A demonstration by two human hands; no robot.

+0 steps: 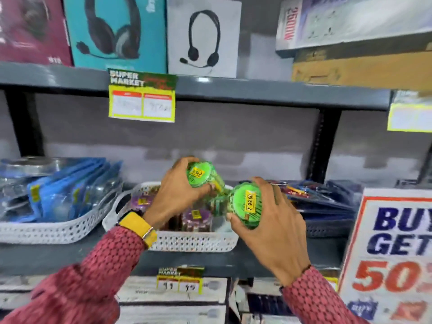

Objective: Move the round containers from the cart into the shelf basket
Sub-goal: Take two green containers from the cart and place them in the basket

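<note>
My left hand (180,195) grips a round container with a green lid (198,174), tilted, above the white perforated shelf basket (191,242). My right hand (273,220) holds a second green-lidded round container (245,206) with a yellow price sticker, over the basket's right end. Inside the basket lie purple-lidded round containers (196,216), one (140,199) at the back left, and a green one (216,204) partly hidden between my hands. The cart is out of view.
A second white basket (46,230) with blue packets stands to the left. A dark basket (327,228) with packets sits to the right, beside a "BUY GET 50" sign (392,253). Headphone boxes (117,31) fill the shelf above. Price tags hang on the shelf edges.
</note>
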